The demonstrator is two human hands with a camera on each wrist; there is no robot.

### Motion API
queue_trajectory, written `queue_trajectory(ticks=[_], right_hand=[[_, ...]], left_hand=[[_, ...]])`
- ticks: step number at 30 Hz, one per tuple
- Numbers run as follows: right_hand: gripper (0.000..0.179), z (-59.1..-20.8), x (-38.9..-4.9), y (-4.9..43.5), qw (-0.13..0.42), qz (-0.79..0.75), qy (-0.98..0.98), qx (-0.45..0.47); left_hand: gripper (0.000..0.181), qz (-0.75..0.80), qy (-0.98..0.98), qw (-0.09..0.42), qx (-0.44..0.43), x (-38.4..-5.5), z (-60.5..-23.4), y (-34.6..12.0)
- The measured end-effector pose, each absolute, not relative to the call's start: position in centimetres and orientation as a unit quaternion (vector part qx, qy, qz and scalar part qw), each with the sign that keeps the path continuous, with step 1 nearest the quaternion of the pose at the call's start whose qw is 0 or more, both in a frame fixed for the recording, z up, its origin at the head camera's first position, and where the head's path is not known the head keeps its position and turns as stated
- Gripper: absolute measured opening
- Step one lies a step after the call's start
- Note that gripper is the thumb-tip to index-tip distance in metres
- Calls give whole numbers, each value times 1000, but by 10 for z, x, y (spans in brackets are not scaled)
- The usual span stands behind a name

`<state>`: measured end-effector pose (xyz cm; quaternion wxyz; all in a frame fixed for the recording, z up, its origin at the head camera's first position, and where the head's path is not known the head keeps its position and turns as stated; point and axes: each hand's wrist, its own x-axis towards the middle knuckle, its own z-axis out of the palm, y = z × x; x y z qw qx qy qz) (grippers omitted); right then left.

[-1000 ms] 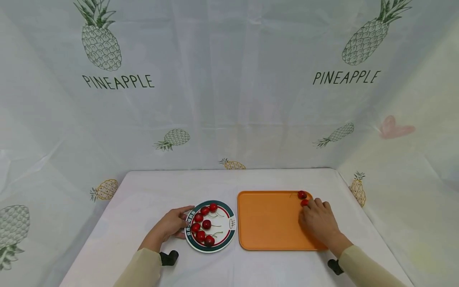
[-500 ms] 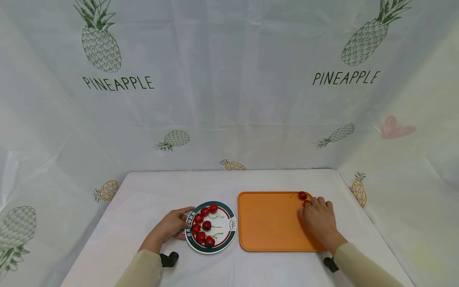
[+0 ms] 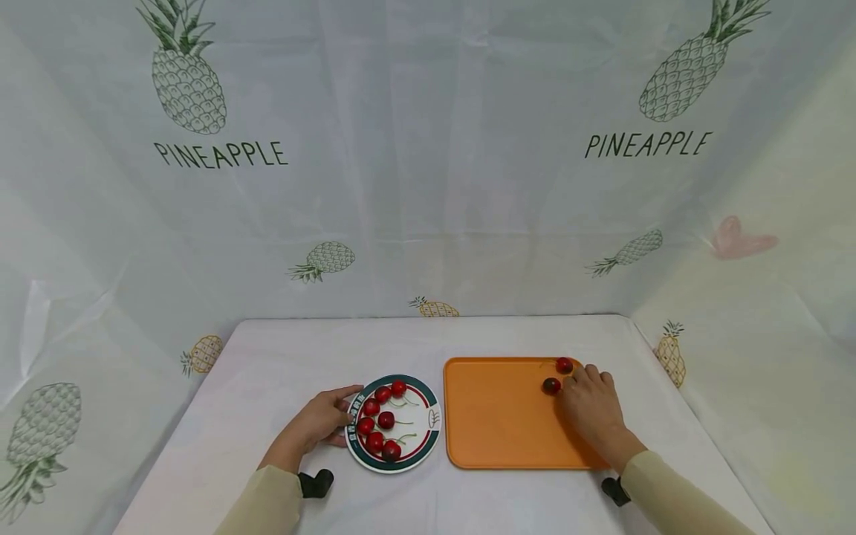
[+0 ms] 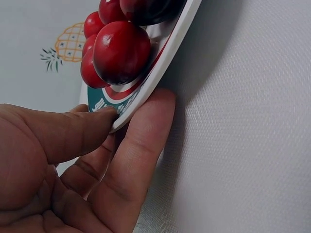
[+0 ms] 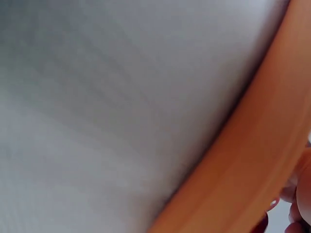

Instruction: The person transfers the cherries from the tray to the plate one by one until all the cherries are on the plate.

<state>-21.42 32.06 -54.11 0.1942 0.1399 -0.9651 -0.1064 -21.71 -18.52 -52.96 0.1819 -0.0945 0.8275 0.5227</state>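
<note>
A round white plate [image 3: 417,446] with a green rim bears several red cherries [image 3: 386,420]. My left hand [image 3: 321,417] pinches its left edge; in the left wrist view the thumb [image 4: 82,131] lies on top and fingers come from below, with that edge tilted up off the cloth. My right hand [image 3: 591,405] reaches over the right side of an orange tray [image 3: 498,416]. Its curled fingertips seem to pinch a dark red cherry [image 3: 551,386] on its right side; the contact and stem are hidden. Another cherry [image 3: 564,365] lies just beyond, in the tray's far right corner.
White cloth [image 3: 301,349] covers the table, and a pineapple-print sheet [image 3: 428,186] hangs behind and at both sides. The plate stands close to the tray's left edge. In the right wrist view the tray's wall [image 5: 243,170] fills much of the right side.
The nearer cherry has shifted left out from beside my right fingers and shows a darker side. The right hand has moved only slightly. My left hand and the plate stay put.
</note>
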Motion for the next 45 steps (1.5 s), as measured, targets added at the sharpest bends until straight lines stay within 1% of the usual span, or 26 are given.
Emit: queue_trajectory(ticks=[5, 15, 20, 24, 28, 34, 41, 45], right_hand=[[27, -538, -218, 317, 200, -127, -957, 168], [31, -527, -223, 291, 211, -153, -944, 203], [33, -524, -227, 273, 229, -152, -934, 227], [31, -521, -229, 257, 219, -154, -934, 239], [32, -515, -231, 243, 201, -151, -935, 250], [33, -512, -235, 223, 196, -149, -930, 273], [29, -512, -235, 191, 194, -129, -928, 292], [27, -511, -233, 169, 183, -133, -929, 293]], left_hand=[[62, 522, 828, 182, -96, -217, -529, -186], [63, 524, 827, 182, -94, -218, -530, -186], [63, 525, 825, 185, -96, -218, -530, -187], [63, 525, 825, 187, -95, -219, -531, -187], [63, 521, 828, 187, -95, -219, -530, -187], [63, 519, 828, 188, -98, -219, -529, -186], [63, 522, 826, 187, -95, -218, -527, -186], [63, 522, 827, 186, -90, -218, -527, -187]])
